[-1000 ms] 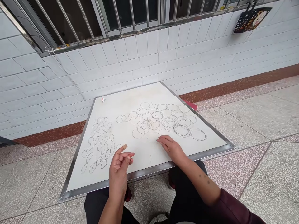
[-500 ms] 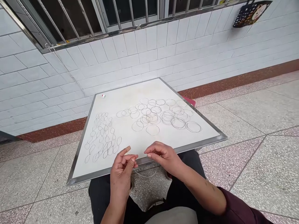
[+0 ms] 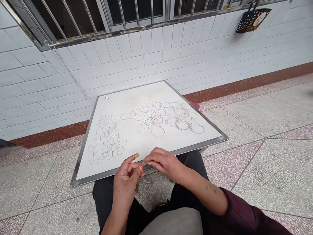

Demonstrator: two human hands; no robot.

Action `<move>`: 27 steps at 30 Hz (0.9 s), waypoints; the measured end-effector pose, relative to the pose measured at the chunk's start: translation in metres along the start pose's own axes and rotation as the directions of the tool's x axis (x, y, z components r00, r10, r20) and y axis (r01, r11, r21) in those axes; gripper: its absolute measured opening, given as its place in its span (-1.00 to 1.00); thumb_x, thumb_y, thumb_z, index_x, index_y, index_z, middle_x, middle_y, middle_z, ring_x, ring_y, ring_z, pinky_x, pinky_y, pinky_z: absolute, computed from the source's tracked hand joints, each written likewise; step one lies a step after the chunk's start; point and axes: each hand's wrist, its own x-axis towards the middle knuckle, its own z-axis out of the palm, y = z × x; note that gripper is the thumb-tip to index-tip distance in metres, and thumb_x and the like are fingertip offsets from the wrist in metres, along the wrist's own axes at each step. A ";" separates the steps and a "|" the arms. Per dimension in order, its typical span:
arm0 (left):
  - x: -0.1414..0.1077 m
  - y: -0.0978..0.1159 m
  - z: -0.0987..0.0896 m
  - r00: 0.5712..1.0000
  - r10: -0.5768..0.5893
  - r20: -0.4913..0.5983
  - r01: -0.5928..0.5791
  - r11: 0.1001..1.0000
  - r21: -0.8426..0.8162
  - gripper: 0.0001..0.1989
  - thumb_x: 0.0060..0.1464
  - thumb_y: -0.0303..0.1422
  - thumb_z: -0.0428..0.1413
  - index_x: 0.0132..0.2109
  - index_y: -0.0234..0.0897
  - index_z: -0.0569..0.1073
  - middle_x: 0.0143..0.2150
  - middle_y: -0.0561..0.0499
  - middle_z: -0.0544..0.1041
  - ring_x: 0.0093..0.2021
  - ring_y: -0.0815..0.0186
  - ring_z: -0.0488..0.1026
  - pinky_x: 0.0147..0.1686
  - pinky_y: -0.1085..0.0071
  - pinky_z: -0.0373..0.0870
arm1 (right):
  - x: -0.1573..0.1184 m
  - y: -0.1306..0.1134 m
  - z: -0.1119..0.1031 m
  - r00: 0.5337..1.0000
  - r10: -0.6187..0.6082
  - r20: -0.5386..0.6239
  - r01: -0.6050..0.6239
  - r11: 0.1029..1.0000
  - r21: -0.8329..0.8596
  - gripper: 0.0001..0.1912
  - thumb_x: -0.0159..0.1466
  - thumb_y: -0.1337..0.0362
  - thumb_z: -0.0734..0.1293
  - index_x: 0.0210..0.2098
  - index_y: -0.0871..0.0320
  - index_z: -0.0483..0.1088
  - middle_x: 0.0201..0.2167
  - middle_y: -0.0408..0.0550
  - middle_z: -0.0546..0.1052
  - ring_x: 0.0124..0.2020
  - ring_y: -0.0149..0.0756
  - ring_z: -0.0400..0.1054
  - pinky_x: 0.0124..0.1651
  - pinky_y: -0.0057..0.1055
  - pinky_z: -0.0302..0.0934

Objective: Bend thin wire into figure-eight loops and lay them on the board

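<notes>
A thin wire ring (image 3: 154, 182) hangs below my fingers at the near edge of the white table (image 3: 137, 94). My left hand (image 3: 127, 176) pinches it between thumb and forefinger, the bandaged-looking finger raised. From the right, my right hand (image 3: 165, 163) pinches the same wire, fingertips almost touching those of the left. Where the wire runs between the fingertips is partly hidden. Many loose wire rings (image 3: 157, 131) lie overlapping on the middle and right of the table. Figure-eight twisted wire loops (image 3: 114, 145) lie in rows on the left.
A metal rim (image 3: 215, 139) edges the table, and my legs are under its near side. A small white-and-red item (image 3: 106, 98) sits at the far left corner. Behind stands a tiled wall (image 3: 137, 58) with a barred window and a hanging dark patterned bag (image 3: 251, 21).
My right hand has moved left, closing the gap to my left hand, and the wire's ends have come together. My left hand stays nearly in place. The view has shifted slightly.
</notes>
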 end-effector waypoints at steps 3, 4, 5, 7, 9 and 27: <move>-0.002 0.000 -0.004 0.999 -0.017 0.029 0.016 0.999 0.033 -0.50 -0.03 -0.21 0.32 0.07 -0.21 0.50 -0.38 0.07 0.60 -0.42 0.36 0.48 -0.25 0.38 0.45 | 0.000 -0.003 0.002 0.999 -0.020 0.037 0.019 0.999 0.033 -0.76 0.40 0.33 0.25 0.01 0.10 0.47 -0.24 -0.02 0.47 -0.24 -0.37 0.39 -0.21 -0.46 0.32; -0.003 0.001 -0.005 0.999 -0.026 0.037 0.025 0.999 0.035 -0.50 -0.03 -0.21 0.32 0.08 -0.21 0.49 -0.39 0.07 0.59 -0.41 0.35 0.48 -0.25 0.37 0.45 | 0.000 -0.003 0.002 0.999 -0.027 0.042 0.025 0.999 0.042 -0.75 0.41 0.32 0.24 0.01 0.11 0.48 -0.23 -0.02 0.47 -0.24 -0.37 0.39 -0.21 -0.47 0.32; -0.004 0.001 -0.005 0.998 -0.039 0.046 0.038 0.999 0.030 -0.49 -0.03 -0.21 0.32 0.08 -0.21 0.49 -0.39 0.07 0.59 -0.40 0.34 0.49 -0.25 0.36 0.46 | 0.000 -0.004 0.002 0.998 -0.031 0.048 0.028 0.998 0.050 -0.76 0.41 0.32 0.24 0.01 0.11 0.48 -0.23 -0.01 0.47 -0.24 -0.37 0.39 -0.21 -0.47 0.32; -0.006 0.002 -0.007 0.996 -0.068 0.066 0.067 0.998 0.005 -0.48 -0.04 -0.20 0.32 0.08 -0.22 0.49 -0.40 0.06 0.57 -0.37 0.32 0.49 -0.24 0.34 0.48 | 0.000 -0.005 0.002 0.997 -0.033 0.068 0.029 0.998 0.058 -0.76 0.42 0.31 0.23 0.00 0.12 0.48 -0.23 -0.01 0.46 -0.23 -0.37 0.39 -0.20 -0.46 0.32; -0.008 0.003 -0.008 0.992 -0.089 0.090 0.092 0.996 -0.019 -0.47 -0.05 -0.20 0.33 0.08 -0.23 0.49 -0.41 0.06 0.56 -0.35 0.30 0.49 -0.25 0.34 0.48 | -0.001 -0.005 0.001 0.995 -0.030 0.094 0.024 0.998 0.058 -0.77 0.42 0.29 0.24 0.00 0.12 0.47 -0.23 -0.02 0.45 -0.24 -0.38 0.38 -0.20 -0.47 0.32; -0.014 -0.015 -0.008 0.897 -0.316 0.310 0.436 0.748 -0.500 -0.58 -0.08 -0.45 0.37 -0.01 -0.25 0.57 -0.34 0.02 0.50 -0.31 0.38 0.47 -0.23 0.42 0.46 | 0.001 -0.009 -0.001 0.970 -0.044 0.239 0.031 0.998 0.060 -0.83 0.40 0.38 0.23 -0.14 0.14 0.46 -0.20 -0.02 0.44 -0.19 -0.38 0.35 -0.15 -0.46 0.29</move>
